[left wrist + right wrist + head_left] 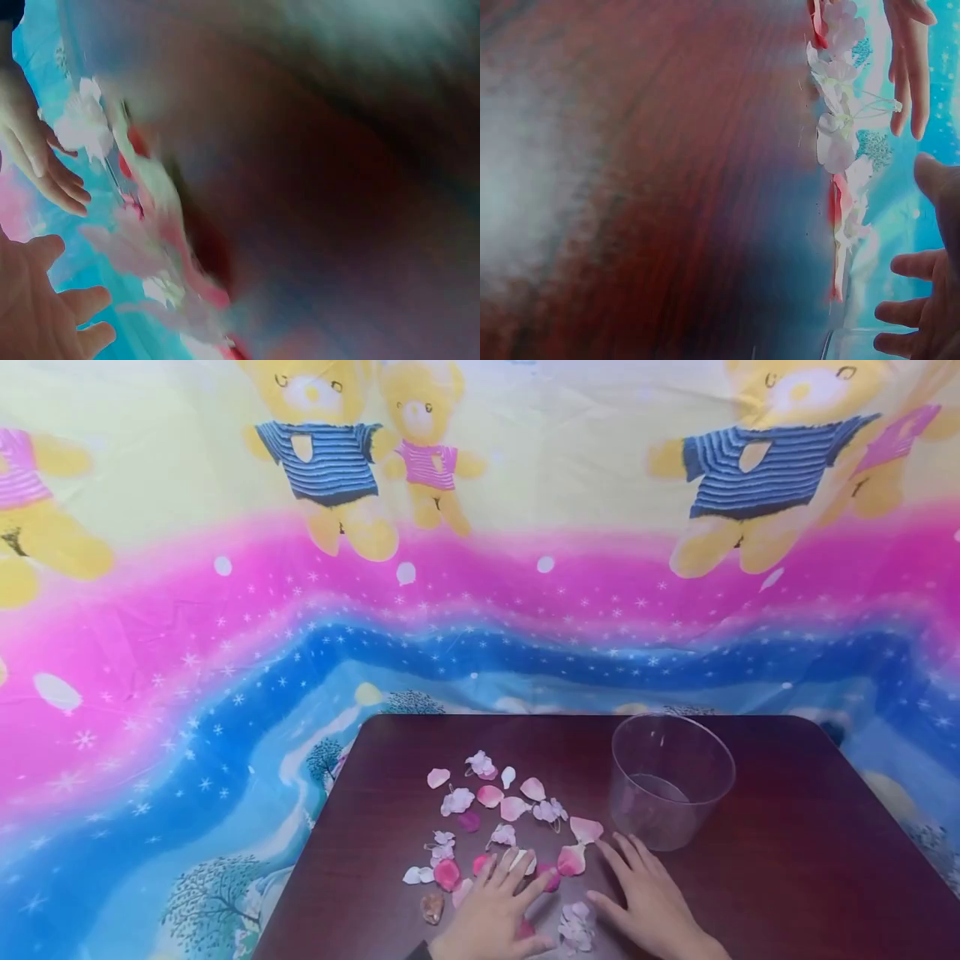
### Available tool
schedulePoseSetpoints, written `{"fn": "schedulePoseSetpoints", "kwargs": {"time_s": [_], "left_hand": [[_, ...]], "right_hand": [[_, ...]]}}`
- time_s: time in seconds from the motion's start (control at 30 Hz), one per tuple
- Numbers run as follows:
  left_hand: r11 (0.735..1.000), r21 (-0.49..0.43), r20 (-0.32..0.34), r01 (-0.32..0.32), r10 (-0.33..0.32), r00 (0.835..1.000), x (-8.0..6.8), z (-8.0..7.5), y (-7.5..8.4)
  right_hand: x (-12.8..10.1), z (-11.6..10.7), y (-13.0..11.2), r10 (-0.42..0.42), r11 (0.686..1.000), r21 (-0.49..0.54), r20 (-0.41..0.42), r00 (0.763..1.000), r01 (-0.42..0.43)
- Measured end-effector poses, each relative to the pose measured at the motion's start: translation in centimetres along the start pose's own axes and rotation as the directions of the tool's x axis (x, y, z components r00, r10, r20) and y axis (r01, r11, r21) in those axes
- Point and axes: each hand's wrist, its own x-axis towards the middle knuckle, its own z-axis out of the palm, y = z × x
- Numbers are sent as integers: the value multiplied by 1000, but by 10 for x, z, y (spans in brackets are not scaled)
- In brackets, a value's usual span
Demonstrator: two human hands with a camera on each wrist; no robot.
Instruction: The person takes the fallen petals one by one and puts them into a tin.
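In the head view my left hand [491, 910] is spread low over scattered petals, fingers straight, partly hiding a white petal [522, 861] and several pink ones. My right hand [648, 893], its fingers apart, is over the table to the right of them. Close to its fingertips are a pink petal [572, 860] and a paler one [586, 830]. Between the two hands lies a pale lilac blossom [576, 928]. Both wrist views show blossoms and petals low on the tabletop, with the left hand [34, 300] and right hand [934, 300] holding nothing.
A clear round plastic tub [667, 835] stands just beyond my right hand. More petals and blossoms [457, 802] are strewn farther back, with a brown lump [432, 908] at the left. Behind the dark wooden table [810, 827] hangs a bear-printed cloth [540, 610].
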Motion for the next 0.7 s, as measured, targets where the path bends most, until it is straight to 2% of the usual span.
{"fn": "schedulePoseSetpoints", "kwargs": {"time_s": [0.3,0.4,0.5,0.63,0.7], "left_hand": [[998,55,-1,-42,42,999,7,3,12],[999,17,37,-34,33,999,10,3,14],[1000,6,44,-25,25,999,13,6,14],[998,65,20,-21,20,1000,16,10,15],[997,71,34,-15,13,999,17,9,16]], "right_hand": [[9,5,-3,-37,999,-20,11,999,37],[15,10,-6,-52,998,-38,39,998,53],[21,15,-10,-63,996,-51,70,996,67],[25,22,-16,-92,993,-71,93,991,99],[26,25,-17,-109,989,-92,92,990,118]]}}
